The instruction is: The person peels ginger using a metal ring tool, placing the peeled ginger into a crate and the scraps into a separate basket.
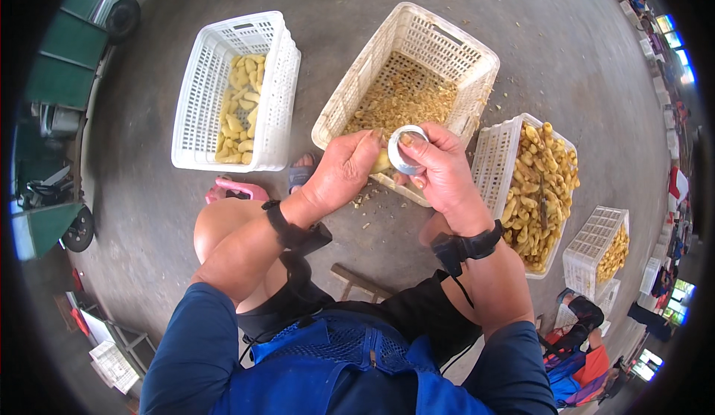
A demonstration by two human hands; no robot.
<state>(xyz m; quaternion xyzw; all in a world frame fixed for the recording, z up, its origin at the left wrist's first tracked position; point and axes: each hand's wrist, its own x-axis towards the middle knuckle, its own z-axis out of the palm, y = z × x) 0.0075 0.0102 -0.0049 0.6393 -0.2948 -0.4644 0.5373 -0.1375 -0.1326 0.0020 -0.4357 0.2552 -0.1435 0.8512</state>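
Observation:
My left hand point(341, 170) is closed around a pale yellow piece of ginger root point(381, 163), mostly hidden by the fingers. Right beside it, my right hand point(450, 175) grips a white ring-shaped scraper point(395, 153), its thumb inside the ring. The ring is against or very close to the ginger; I cannot tell which. Both hands are above the near end of a dirty white crate point(465, 61), whose bottom is strewn with brown peel scraps point(413, 94). A cleaner white crate point(284, 109) at the left holds pale, peeled ginger point(240, 106).
To the right, a white crate point(491, 165) is heaped with brownish unpeeled ginger point(540, 184), a dark stick-like thing lying on it. Farther right stands another crate of ginger point(588, 255), near a seated person point(585, 355). A green wheeled vehicle point(71, 50) occupies the far left.

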